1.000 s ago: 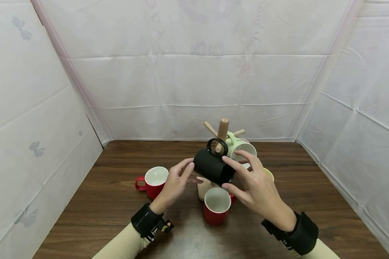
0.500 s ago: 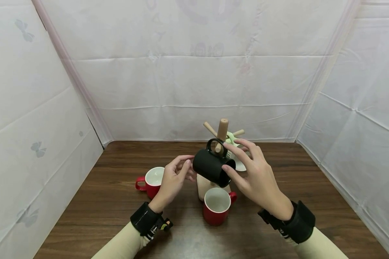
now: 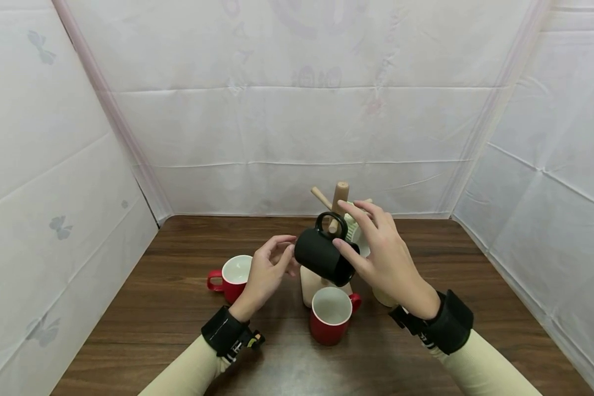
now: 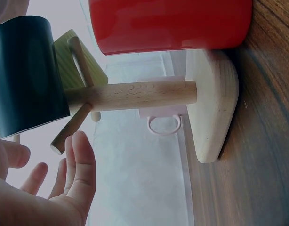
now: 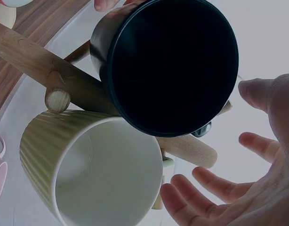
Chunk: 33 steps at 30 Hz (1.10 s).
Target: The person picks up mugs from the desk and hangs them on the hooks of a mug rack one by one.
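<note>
A black mug hangs tilted by its handle on a peg of a wooden mug tree, its mouth toward the right. My left hand is at the mug's base end, thumb and fingers loosely bent; the left wrist view shows them apart from the mug. Over at the mouth end, my right hand has its fingers spread, and the right wrist view shows a gap between them and the rim. A ribbed light green mug with a white inside hangs on another peg, mostly hidden behind my right hand in the head view.
One red mug stands left of the tree, partly behind my left hand. Another red mug stands in front of the tree's base. A pale yellow mug shows under my right wrist. A pink mug is farther back.
My right hand has moved off the black mug's mouth, up and slightly left. My left fingers have eased away from its base. The black mug stays hanging in place.
</note>
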Tool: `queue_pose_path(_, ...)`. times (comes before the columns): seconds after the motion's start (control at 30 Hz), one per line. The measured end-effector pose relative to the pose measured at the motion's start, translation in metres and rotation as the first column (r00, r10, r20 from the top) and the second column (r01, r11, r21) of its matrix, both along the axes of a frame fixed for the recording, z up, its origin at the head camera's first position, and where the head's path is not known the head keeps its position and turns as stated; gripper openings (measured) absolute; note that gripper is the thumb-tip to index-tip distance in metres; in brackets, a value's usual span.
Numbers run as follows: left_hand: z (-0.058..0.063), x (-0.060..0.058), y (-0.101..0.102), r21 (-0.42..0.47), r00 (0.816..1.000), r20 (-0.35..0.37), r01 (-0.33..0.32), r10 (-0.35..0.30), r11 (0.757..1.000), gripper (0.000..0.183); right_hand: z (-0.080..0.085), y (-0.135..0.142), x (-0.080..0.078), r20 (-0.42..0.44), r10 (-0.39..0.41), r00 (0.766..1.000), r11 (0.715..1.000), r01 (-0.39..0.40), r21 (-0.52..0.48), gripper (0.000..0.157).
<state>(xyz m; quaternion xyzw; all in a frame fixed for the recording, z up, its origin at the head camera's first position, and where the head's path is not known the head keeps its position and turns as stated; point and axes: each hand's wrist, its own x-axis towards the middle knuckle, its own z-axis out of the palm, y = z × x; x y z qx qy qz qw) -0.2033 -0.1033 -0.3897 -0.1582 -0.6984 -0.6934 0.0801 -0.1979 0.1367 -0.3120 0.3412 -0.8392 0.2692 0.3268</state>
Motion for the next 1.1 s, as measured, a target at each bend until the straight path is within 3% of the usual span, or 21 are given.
queue_pose_path(0.33,-0.005,-0.004,0.000,-0.074,0.999,-0.046,0.000,-0.003,0.997,0.029,0.002,-0.001,-0.007,0.026,0.002,1.000,1.000,-0.002,-0.007,0.063)
queue_pose_path(0.63,-0.005,-0.007,0.001,-0.076,0.998,-0.064,0.006,-0.011,0.997,0.026,0.000,0.004,-0.008,0.043,-0.001,0.999,1.000,0.001,-0.008,0.064)
queue_pose_path(1.1,-0.004,-0.007,0.005,-0.113,0.992,-0.114,-0.059,0.046,0.992,0.021,0.005,0.001,-0.015,0.030,-0.015,0.999,1.000,0.015,0.010,0.062)
